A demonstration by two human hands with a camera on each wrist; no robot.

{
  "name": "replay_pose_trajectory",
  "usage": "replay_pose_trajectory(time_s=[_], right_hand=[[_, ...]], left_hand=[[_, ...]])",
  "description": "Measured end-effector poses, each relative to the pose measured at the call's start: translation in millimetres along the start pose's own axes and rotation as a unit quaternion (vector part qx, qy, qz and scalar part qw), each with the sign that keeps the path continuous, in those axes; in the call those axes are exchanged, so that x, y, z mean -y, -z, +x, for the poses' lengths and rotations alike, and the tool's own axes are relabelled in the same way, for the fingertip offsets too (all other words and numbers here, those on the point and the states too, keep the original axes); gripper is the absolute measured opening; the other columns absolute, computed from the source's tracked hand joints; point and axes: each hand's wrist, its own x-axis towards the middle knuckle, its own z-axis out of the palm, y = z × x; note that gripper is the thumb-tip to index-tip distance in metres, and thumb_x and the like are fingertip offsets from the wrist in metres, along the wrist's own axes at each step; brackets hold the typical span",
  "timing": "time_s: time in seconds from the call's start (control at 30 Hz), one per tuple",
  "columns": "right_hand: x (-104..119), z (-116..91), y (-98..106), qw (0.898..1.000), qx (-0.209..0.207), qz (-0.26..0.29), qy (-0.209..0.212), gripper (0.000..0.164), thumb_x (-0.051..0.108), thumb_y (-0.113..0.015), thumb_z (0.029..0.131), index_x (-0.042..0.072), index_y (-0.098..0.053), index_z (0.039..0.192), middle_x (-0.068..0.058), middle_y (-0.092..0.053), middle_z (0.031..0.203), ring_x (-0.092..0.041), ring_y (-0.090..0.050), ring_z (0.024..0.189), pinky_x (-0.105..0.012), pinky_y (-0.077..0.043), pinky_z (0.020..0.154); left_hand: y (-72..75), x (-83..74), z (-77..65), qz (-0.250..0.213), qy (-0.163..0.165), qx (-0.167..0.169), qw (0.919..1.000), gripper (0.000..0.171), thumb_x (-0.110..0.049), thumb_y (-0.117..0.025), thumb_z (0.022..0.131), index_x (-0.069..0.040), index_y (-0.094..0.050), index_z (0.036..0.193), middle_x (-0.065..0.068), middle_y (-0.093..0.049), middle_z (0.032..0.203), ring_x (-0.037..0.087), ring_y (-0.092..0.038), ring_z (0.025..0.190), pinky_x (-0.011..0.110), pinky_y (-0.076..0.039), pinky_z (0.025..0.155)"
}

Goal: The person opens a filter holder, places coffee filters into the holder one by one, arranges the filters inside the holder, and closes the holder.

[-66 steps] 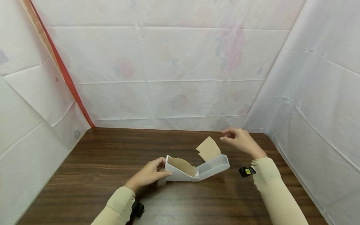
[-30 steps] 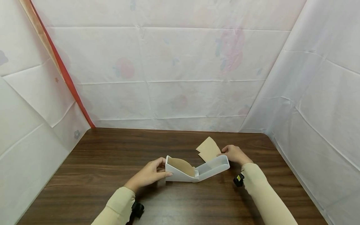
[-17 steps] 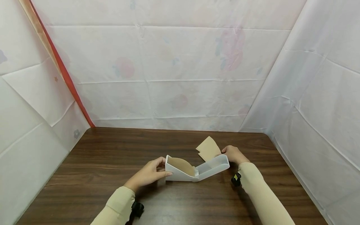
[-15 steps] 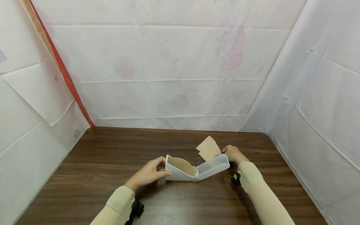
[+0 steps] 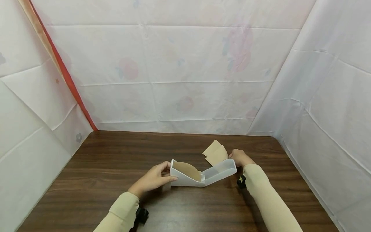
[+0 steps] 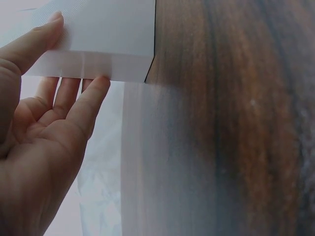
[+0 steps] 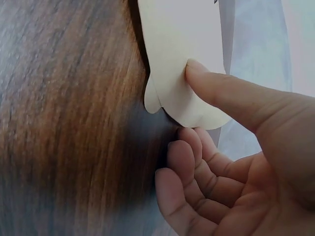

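A white box (image 5: 185, 182) with its lid (image 5: 222, 171) swung out to the right stands on the table. Brown paper coffee filters (image 5: 185, 169) fill its left part. My left hand (image 5: 154, 177) holds the box's left end, thumb on the front face and fingers against the end wall, as the left wrist view shows. Behind the lid lie more coffee filters (image 5: 216, 156), overlapping and fanned apart. My right hand (image 5: 241, 157) pinches the near one at its rounded edge. In the right wrist view the thumb presses on top of that filter (image 7: 179, 44), with curled fingers at its edge.
The dark wood table (image 5: 121, 161) runs back to a pale patterned cloth (image 5: 179, 71). Cloth walls also stand at left and right, with a red strip (image 5: 69, 80) along the left corner. The open lid stands close in front of the right hand.
My right hand has come down and left from above the table to the loose filters. The near filter has shifted slightly right, off the one beneath. My left hand and the box stay put.
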Motion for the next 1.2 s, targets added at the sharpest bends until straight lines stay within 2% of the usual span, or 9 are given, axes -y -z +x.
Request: replay_pose_trajectory(time_s=[0.1, 0.17, 0.3, 0.4, 0.5, 0.63, 0.87, 1.1, 1.2], right_hand=[[-1, 1, -1, 1.0, 0.004, 0.0, 0.002, 0.032, 0.002, -0.057, 0.089, 0.011, -0.051, 0.059, 0.002, -0.041, 0.057, -0.014, -0.028, 0.052, -0.028, -0.034, 0.054], [-2, 2, -2, 1.0, 0.005, -0.002, 0.003, 0.027, 0.003, -0.059, 0.088, 0.008, -0.056, 0.062, 0.001, -0.046, 0.061, -0.016, -0.034, 0.055, -0.028, -0.037, 0.056], [-4, 6, -3, 1.0, 0.001, -0.005, -0.002, 0.011, 0.005, -0.065, 0.087, -0.003, -0.072, 0.087, -0.011, -0.067, 0.085, -0.023, -0.057, 0.074, -0.035, -0.049, 0.067], [-7, 8, -4, 1.0, -0.005, -0.005, 0.0, 0.025, 0.008, -0.071, 0.086, -0.006, -0.073, 0.107, -0.021, -0.069, 0.112, -0.034, -0.062, 0.102, -0.044, -0.054, 0.081], [-11, 9, -5, 1.0, -0.007, 0.008, 0.002, 0.031, 0.012, -0.074, 0.087, -0.006, -0.071, 0.111, -0.023, -0.067, 0.117, -0.037, -0.062, 0.104, -0.046, -0.054, 0.083], [-18, 9, -7, 0.999, -0.014, 0.031, 0.008, 0.034, 0.017, -0.077, 0.086, -0.006, -0.071, 0.111, -0.021, -0.067, 0.116, -0.03, -0.064, 0.095, -0.045, -0.055, 0.081], [-21, 8, -4, 0.998, -0.009, 0.057, 0.009, 0.038, 0.017, -0.078, 0.084, -0.007, -0.07, 0.112, -0.021, -0.067, 0.116, -0.027, -0.063, 0.091, -0.044, -0.056, 0.078], [-21, 5, -5, 0.997, -0.02, 0.079, 0.005, 0.023, 0.018, -0.077, 0.087, -0.002, -0.071, 0.097, -0.01, -0.067, 0.095, -0.02, -0.059, 0.074, -0.034, -0.053, 0.065], [-21, 4, -5, 0.996, -0.025, 0.089, 0.01, 0.023, 0.021, -0.074, 0.092, -0.001, -0.069, 0.087, -0.008, -0.065, 0.083, -0.019, -0.057, 0.07, -0.032, -0.049, 0.062]], left_hand=[[0.1, 0.7, -1.0, 0.001, -0.002, 0.001, 1.0, 0.036, -0.02, -0.077, 0.092, -0.002, -0.058, 0.116, 0.007, -0.066, 0.111, 0.022, -0.065, 0.105, 0.028, -0.054, 0.087], [0.3, 1.2, -1.3, 0.002, -0.003, 0.001, 1.0, 0.036, -0.02, -0.077, 0.092, -0.002, -0.057, 0.116, 0.007, -0.066, 0.111, 0.022, -0.065, 0.104, 0.028, -0.054, 0.087], [1.0, 2.4, -0.7, 0.005, -0.002, 0.0, 1.0, 0.036, -0.022, -0.077, 0.092, -0.003, -0.058, 0.116, 0.006, -0.067, 0.112, 0.02, -0.065, 0.104, 0.028, -0.055, 0.087], [0.8, 2.9, -0.1, 0.008, -0.001, -0.002, 1.0, 0.036, -0.023, -0.077, 0.092, -0.004, -0.058, 0.116, 0.006, -0.067, 0.111, 0.02, -0.066, 0.104, 0.028, -0.055, 0.087], [0.8, 2.9, -0.2, 0.003, -0.004, 0.0, 1.0, 0.036, -0.022, -0.077, 0.092, -0.003, -0.058, 0.116, 0.006, -0.066, 0.111, 0.02, -0.065, 0.104, 0.028, -0.054, 0.088], [1.1, 1.7, -1.2, -0.007, -0.004, 0.003, 1.0, 0.036, -0.019, -0.077, 0.092, -0.002, -0.057, 0.117, 0.007, -0.066, 0.112, 0.022, -0.064, 0.105, 0.028, -0.054, 0.088], [0.2, 1.7, -1.4, -0.013, -0.003, 0.001, 0.9999, 0.035, -0.016, -0.077, 0.091, -0.001, -0.057, 0.117, 0.008, -0.065, 0.112, 0.022, -0.064, 0.105, 0.028, -0.054, 0.088], [-0.1, 0.1, -1.5, -0.009, 0.0, 0.002, 1.0, 0.036, -0.018, -0.077, 0.091, -0.002, -0.057, 0.117, 0.008, -0.065, 0.111, 0.021, -0.064, 0.105, 0.028, -0.054, 0.088], [-0.2, 0.3, -1.3, -0.009, -0.001, 0.002, 1.0, 0.035, -0.017, -0.077, 0.091, -0.001, -0.057, 0.116, 0.008, -0.065, 0.111, 0.021, -0.064, 0.105, 0.028, -0.054, 0.088]])
